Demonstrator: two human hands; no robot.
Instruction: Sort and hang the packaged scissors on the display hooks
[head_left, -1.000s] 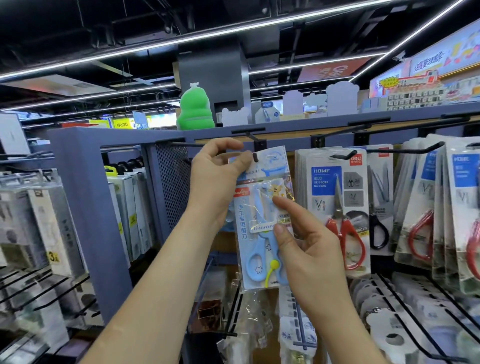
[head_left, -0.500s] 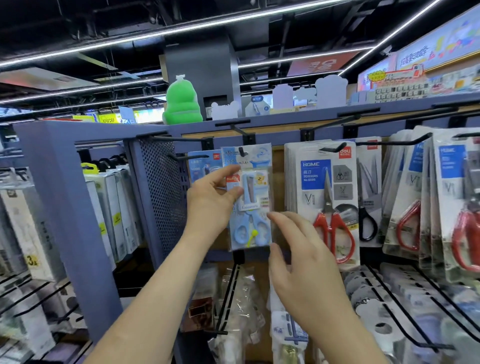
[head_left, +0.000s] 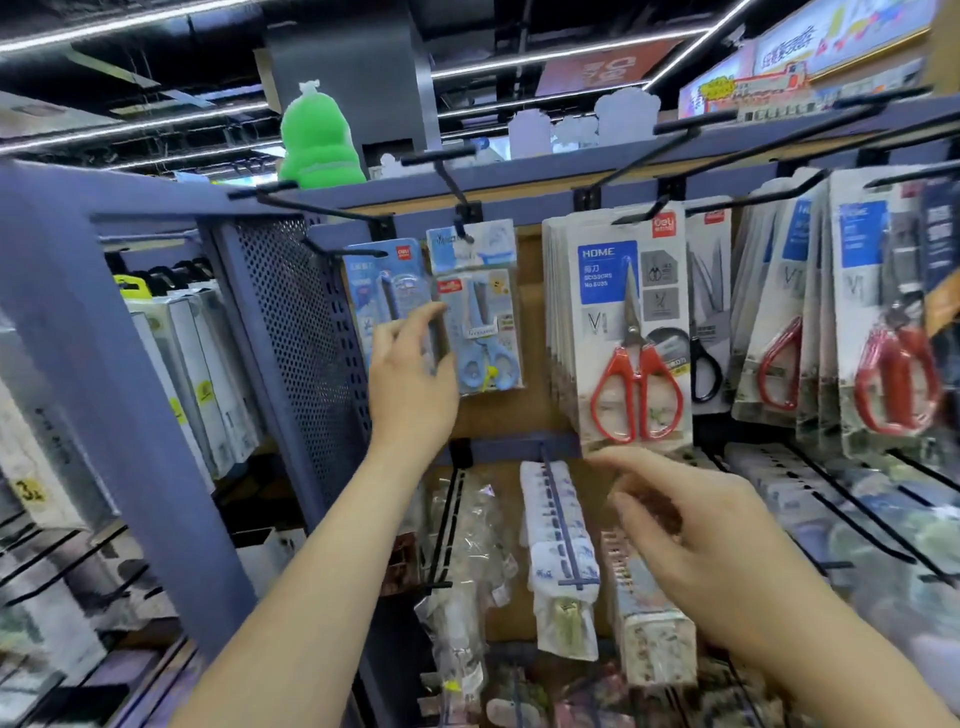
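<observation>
A pack of small blue children's scissors (head_left: 485, 332) hangs on a black display hook (head_left: 457, 208) in the upper row. My left hand (head_left: 410, 379) is at the pack's left edge, fingers spread and fingertips touching it and the blue pack (head_left: 384, 280) hanging beside it. My right hand (head_left: 711, 551) is lower and to the right, blurred, with fingers apart and nothing in it. A thick stack of red-handled HOME scissors packs (head_left: 631, 338) hangs just right of the blue pack.
More red-handled packs (head_left: 883, 322) and a black-handled pair (head_left: 706, 332) hang further right. A perforated blue side panel (head_left: 296, 338) closes the bay on the left. Long hooks with bagged goods (head_left: 561, 545) stick out below. A green plush (head_left: 317, 140) sits on top.
The blue scissors pack went from held in both hands onto the hook. My right hand let go and dropped down to the right; my left hand slid down to the pack's left edge.
</observation>
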